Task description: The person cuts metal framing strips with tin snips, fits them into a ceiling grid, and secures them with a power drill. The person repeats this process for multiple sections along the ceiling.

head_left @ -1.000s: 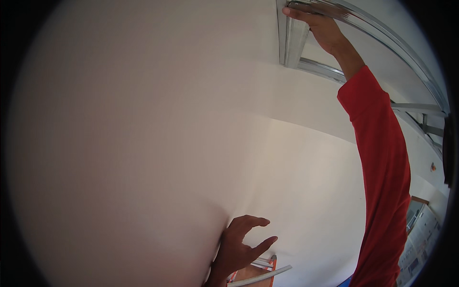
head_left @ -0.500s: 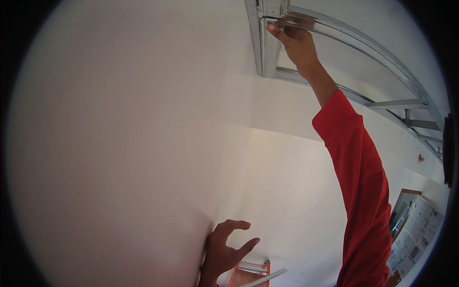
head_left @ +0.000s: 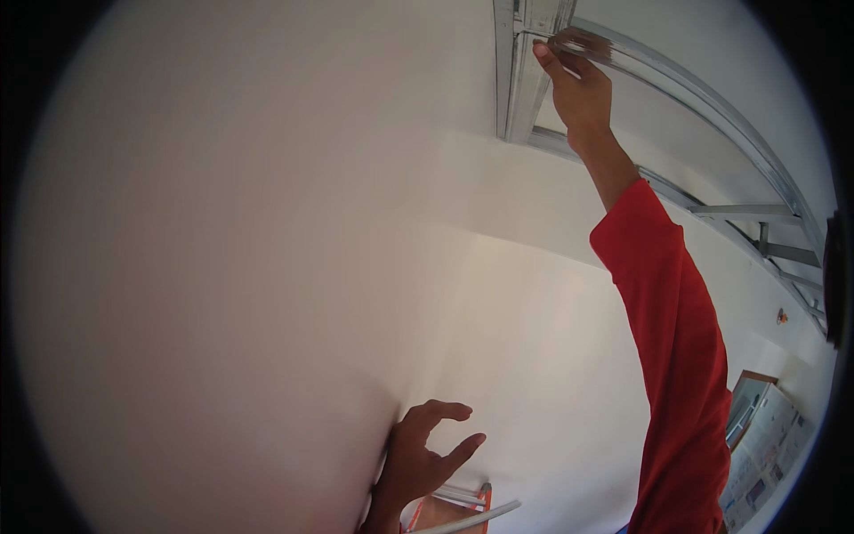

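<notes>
High up, my right hand (head_left: 583, 93), in a red sleeve, is closed at the end of a shiny metal channel (head_left: 658, 71). Its thumb points toward the joint where this piece meets the metal wall channel (head_left: 523, 89). The fingertips are partly hidden, and the polished metal mirrors them. Lower down, my left hand (head_left: 418, 458) rests its back edge against the pale wall (head_left: 249, 267). Its thumb and forefinger curve apart with nothing between them.
Below my left hand stands an orange ladder (head_left: 449, 512), with a pale strip (head_left: 485, 514) lying across it. More metal framing (head_left: 756, 214) runs along the ceiling to the right. A framed opening (head_left: 752, 405) and a printed sheet (head_left: 769, 445) are at the lower right.
The view has shifted slightly, so the frame and my right hand appear further right. My right hand keeps its place at the joint; my left hand stays at the wall with fingers apart.
</notes>
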A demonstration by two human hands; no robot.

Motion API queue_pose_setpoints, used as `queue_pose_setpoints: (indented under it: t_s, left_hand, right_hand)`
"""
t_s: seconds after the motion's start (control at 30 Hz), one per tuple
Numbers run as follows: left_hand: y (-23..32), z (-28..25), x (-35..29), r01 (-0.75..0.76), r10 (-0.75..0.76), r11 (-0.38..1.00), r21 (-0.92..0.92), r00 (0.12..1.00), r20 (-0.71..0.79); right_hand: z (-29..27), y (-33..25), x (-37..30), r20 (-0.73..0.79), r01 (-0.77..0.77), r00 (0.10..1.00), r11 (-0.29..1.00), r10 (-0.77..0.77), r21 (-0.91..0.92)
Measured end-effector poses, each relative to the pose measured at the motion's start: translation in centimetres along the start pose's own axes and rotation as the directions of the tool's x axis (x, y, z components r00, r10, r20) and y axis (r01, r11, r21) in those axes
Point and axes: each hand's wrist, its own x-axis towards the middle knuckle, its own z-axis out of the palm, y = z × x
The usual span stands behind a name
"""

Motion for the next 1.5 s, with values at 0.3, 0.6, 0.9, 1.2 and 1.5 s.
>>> queue_pose_setpoints:
  t_s: [0.3, 0.6, 0.9, 1.2, 1.5]
  left_hand:
    - [0.2, -0.1, 0.0, 0.043, -0.042, 0.998, -0.034, 0.999, 0.016]
    - [-0.1, -0.3, -0.3, 0.026, -0.025, 0.998, -0.057, 1.000, 0.019]
    - [0.0, -0.1, -0.1, 0.032, -0.031, 0.998, -0.045, 0.999, 0.009]
    - [-2.0, 1.6, -1.5, 0.110, -0.105, 0.988, -0.105, 0.993, 0.055]
    - [-11.8, 6.5, -12.7, 0.612, -0.576, 0.791, 0.004, 0.743, 0.341]
  right_hand:
    - [-0.2, 0.5, 0.0, 0.040, -0.106, 0.993, 0.991, 0.110, -0.087]
    - [-0.8, 0.2, -0.7, 0.096, -0.063, 0.992, 0.988, 0.076, -0.138]
    - [-1.7, 3.6, -6.5, 0.013, -0.190, 0.981, 0.964, 0.196, -0.187]
    - [-9.7, 3.8, -42.4, 0.053, -0.451, 0.892, 0.887, 0.448, 0.095]
    - [-20.2, 1.3, -73.7, 0.219, -0.920, 0.250, 0.302, 0.943, -0.251]
